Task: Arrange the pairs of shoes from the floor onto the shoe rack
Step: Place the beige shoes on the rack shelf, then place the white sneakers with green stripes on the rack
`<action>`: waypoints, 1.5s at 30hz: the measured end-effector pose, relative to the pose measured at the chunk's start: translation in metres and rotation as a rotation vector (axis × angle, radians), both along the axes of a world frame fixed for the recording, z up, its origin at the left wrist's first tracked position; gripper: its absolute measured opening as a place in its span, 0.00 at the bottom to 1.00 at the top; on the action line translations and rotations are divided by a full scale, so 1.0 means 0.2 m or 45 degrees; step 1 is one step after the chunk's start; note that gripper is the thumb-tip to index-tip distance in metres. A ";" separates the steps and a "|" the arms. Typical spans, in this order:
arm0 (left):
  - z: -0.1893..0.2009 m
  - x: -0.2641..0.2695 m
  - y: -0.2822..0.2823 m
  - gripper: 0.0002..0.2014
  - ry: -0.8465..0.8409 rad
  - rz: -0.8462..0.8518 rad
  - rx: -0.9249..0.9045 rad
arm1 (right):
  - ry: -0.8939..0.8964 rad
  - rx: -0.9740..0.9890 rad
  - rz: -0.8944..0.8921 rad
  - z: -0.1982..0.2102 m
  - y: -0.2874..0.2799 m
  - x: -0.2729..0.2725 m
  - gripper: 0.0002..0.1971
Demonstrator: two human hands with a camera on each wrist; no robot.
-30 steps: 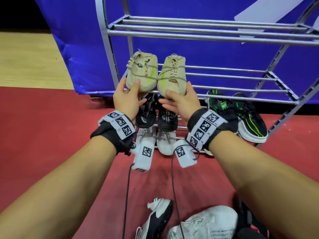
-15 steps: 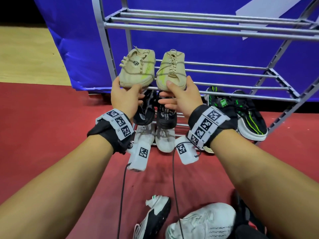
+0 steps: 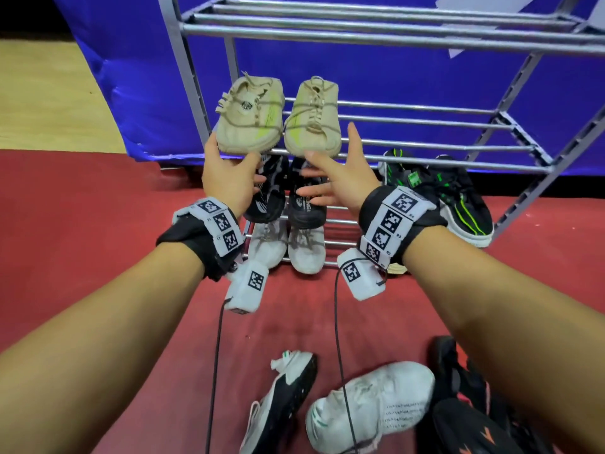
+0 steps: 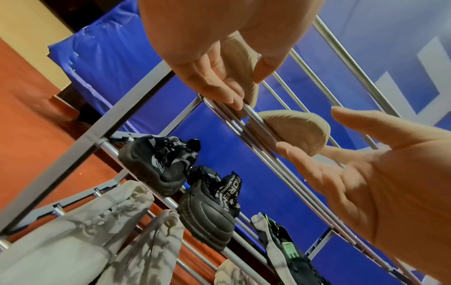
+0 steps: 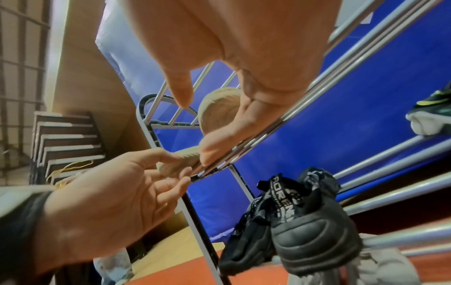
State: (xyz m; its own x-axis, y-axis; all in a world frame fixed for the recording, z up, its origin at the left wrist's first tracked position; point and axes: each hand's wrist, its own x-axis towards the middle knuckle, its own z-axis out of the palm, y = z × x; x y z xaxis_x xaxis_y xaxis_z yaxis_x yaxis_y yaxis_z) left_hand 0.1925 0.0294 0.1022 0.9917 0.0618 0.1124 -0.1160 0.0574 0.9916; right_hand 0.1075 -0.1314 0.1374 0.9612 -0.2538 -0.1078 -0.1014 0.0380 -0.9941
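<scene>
Pair of beige shoes [image 3: 278,117] side by side on a middle tier of the metal shoe rack [image 3: 510,121], heels overhanging the front bar, toes toward the blue backdrop [image 3: 409,80]. Left hand [image 3: 229,181] just below the left shoe's heel, fingers [image 4: 219,84] loosely extended and touching its sole at the bar, thumb beside it, no clasp. Right hand [image 3: 340,178] spread wide under the right shoe's heel, fingers [image 5: 219,138] straight against the sole. Black pair [image 3: 288,194] one tier lower, white pair [image 3: 284,247] beneath. Black-and-green pair [image 3: 451,194] to the right. More shoes [image 3: 370,411] on the red floor [image 3: 82,208].
</scene>
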 end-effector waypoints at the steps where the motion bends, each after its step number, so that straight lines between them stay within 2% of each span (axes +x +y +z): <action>1: 0.00 0.00 0.00 0.35 -0.011 0.005 0.027 | -0.005 -0.033 0.017 0.00 -0.01 -0.03 0.50; 4: 0.02 -0.03 0.00 0.40 -0.035 0.110 0.100 | 0.022 -0.116 0.045 -0.03 -0.04 -0.09 0.49; 6: 0.03 -0.10 -0.03 0.46 -0.175 0.269 0.192 | 0.017 -0.137 0.040 -0.06 -0.07 -0.12 0.47; 8: 0.05 -0.20 -0.08 0.46 -0.369 0.299 0.246 | -0.026 -0.188 0.023 -0.11 -0.11 -0.16 0.45; 10: 0.04 -0.27 -0.14 0.42 -0.444 0.280 0.267 | -0.045 -0.300 -0.016 -0.16 -0.16 -0.22 0.41; 13: -0.02 -0.34 -0.20 0.39 -0.398 0.279 0.344 | -0.015 -0.403 -0.052 -0.25 -0.23 -0.32 0.31; 15: -0.08 -0.40 -0.24 0.34 -0.429 0.196 0.433 | 0.052 -0.442 -0.043 -0.31 -0.27 -0.37 0.25; 18: -0.18 -0.49 -0.28 0.20 -0.487 -0.044 0.503 | 0.235 -0.488 0.029 -0.43 -0.30 -0.43 0.17; 22: -0.33 -0.57 -0.35 0.10 -0.251 -0.599 0.810 | 0.475 -0.657 0.275 -0.53 -0.37 -0.49 0.04; 24: -0.42 -0.57 -0.36 0.08 -0.041 -0.912 1.022 | 0.513 -0.727 0.346 -0.56 -0.39 -0.52 0.02; 26: -0.52 -0.57 -0.33 0.11 0.129 -1.106 1.256 | 0.549 -0.770 0.377 -0.61 -0.38 -0.55 0.04; 30: -0.75 -0.55 -0.18 0.21 0.263 -1.332 1.772 | 0.694 -0.895 0.574 -0.72 -0.35 -0.61 0.08; 32: -0.83 -0.54 -0.11 0.26 0.443 -1.455 1.761 | 0.770 -0.933 0.627 -0.75 -0.35 -0.61 0.09; 34: -0.90 -0.54 -0.07 0.33 0.678 -1.583 1.628 | 0.784 -0.918 0.607 -0.77 -0.36 -0.60 0.10; 37: -0.95 -0.55 -0.04 0.36 0.890 -1.634 1.493 | 0.809 -0.930 0.621 -0.82 -0.35 -0.60 0.11; 40: -0.97 -0.56 -0.03 0.33 0.914 -1.669 1.400 | 0.889 -1.067 0.734 -0.87 -0.34 -0.61 0.11; 45: -0.95 -0.64 -0.07 0.33 0.867 -1.773 1.502 | 1.083 -1.274 0.970 -0.97 -0.33 -0.67 0.19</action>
